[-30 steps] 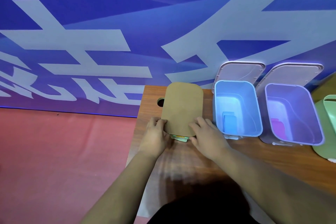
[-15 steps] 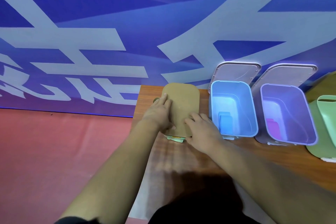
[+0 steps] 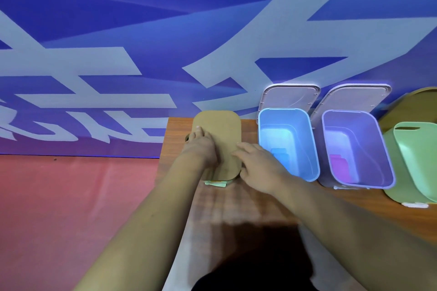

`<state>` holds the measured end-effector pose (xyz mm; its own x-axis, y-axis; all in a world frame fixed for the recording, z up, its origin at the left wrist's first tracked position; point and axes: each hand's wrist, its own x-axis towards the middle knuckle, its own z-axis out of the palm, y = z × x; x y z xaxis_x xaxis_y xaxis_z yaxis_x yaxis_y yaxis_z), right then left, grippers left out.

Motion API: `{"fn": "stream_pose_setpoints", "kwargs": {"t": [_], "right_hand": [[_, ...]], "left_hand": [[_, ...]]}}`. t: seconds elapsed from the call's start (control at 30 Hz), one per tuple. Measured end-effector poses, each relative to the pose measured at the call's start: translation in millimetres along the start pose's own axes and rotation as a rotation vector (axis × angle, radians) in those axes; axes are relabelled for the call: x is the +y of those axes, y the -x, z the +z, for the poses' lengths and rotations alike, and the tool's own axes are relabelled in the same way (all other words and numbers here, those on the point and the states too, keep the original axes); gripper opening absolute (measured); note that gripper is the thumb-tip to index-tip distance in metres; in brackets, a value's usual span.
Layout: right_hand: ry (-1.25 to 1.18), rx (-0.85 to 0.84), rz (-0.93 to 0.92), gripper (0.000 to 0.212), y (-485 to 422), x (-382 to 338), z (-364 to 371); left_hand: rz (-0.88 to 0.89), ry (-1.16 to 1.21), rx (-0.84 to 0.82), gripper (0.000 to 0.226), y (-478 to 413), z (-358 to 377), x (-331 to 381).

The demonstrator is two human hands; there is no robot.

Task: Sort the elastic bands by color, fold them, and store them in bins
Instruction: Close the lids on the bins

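Left hand [image 3: 201, 146] had slid from the tan lid's [image 3: 218, 139] near edge up toward 12 o'clock, palm flat, gripping nothing. Wooden table [image 3: 248, 201] carried blue bin [image 3: 287, 116] and purple bin [image 3: 350, 116] at 3 o'clock, folded bands inside. Lid's long axis ran 12–6; right hand [image 3: 259, 168] pressed flat at its 5 o'clock corner, nearer the bins. Green bin edge [image 3: 216, 183] peeked out at 6 o'clock.

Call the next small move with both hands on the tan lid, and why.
Probably press the tan lid down to seat it: left hand lies flat on it, right hand at its near corner, and the green bin edge still peeks out beneath.
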<state>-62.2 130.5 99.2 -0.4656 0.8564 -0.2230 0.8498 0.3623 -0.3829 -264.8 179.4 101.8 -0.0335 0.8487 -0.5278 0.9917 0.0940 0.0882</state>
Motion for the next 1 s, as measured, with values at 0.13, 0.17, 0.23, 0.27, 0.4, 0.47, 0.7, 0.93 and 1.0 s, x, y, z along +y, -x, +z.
{"fn": "stream_pose_setpoints", "kwargs": {"t": [0.13,0.17,0.23,0.27,0.4,0.47,0.7,0.93,1.0], "right_hand": [[-0.079,0.189,0.145,0.036,-9.8,39.2,-42.8],[-0.081,0.234,0.189,0.035,-12.7,51.3,-56.2],[-0.039,0.317,0.280,0.035,-17.9,76.2,-83.2],[-0.011,0.341,0.328,0.036,-20.2,87.9,-96.3],[0.087,0.311,0.405,0.044,-28.1,125.3,-130.9],[0.114,0.283,0.410,0.042,-29.3,134.9,-138.5],[0.169,0.327,0.446,0.045,-25.6,145.7,-140.9],[0.121,0.285,0.394,0.048,-23.3,154.1,-153.3],[0.104,0.276,0.369,0.052,-20.8,158.4,-154.6]], "left_hand": [[0.161,0.135,0.078,0.075,-5.3,-20.0,48.3],[0.213,0.174,0.104,0.065,-7.0,-27.9,63.9],[0.292,0.241,0.168,0.051,-10.3,-46.2,95.4],[0.316,0.259,0.200,0.049,-13.2,-55.1,110.6],[0.357,0.201,0.346,0.049,-28.7,-77.8,158.0],[0.342,0.153,0.395,0.046,-35.0,-79.8,173.0],[0.198,0.095,0.483,0.039,-37.0,-73.8,201.0],[0.155,0.215,0.482,0.030,-34.9,-83.3,206.7],[0.133,0.245,0.488,0.030,-31.3,-85.2,207.3]]}}
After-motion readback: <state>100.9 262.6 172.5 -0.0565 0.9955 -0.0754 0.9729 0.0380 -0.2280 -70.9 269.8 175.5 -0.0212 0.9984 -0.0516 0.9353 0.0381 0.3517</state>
